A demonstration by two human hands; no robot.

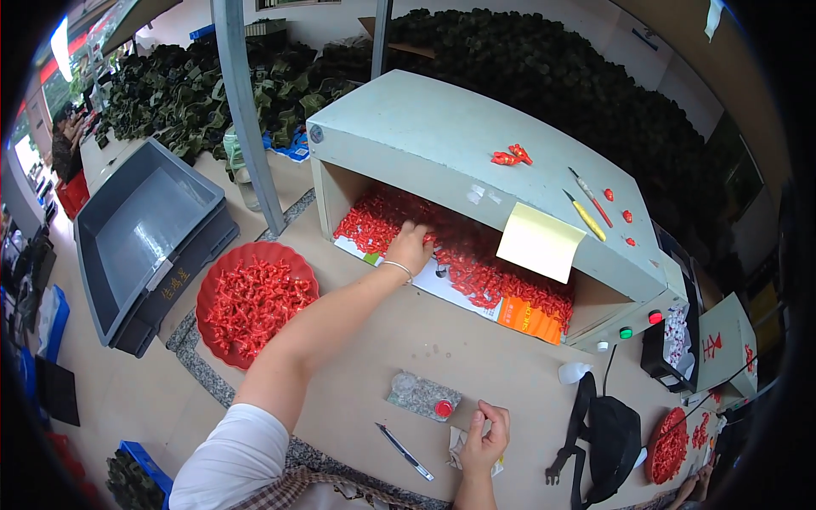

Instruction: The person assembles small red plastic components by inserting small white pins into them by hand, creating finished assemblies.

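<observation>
My left hand (pixel 410 248) reaches into a pale green open-fronted metal box (pixel 408 110), its fingers bent together at a heap of small red pieces (pixel 484 270). One red piece shows against its fingertips. On the table in front, my right hand (pixel 483 440) is curled with the thumb against the fingers; whatever lies inside it is hidden. Beside that hand sits a speckled stone block (pixel 412 393) carrying a clear round dish and a small red-filled cup (pixel 443 409). A pen-like tool (pixel 404 450) lies to the left. Under my left forearm's side stands a red scalloped bowl (pixel 206 302) full of similar pieces.
A grey plastic crate (pixel 153 246) stands at the left. On the box top lie brushes (pixel 591 197), several red pieces and a yellow paper (pixel 540 241). A black waist bag (pixel 614 442) and white bottle (pixel 574 372) are at the right. A metal post (pixel 246 119) rises behind the bowl.
</observation>
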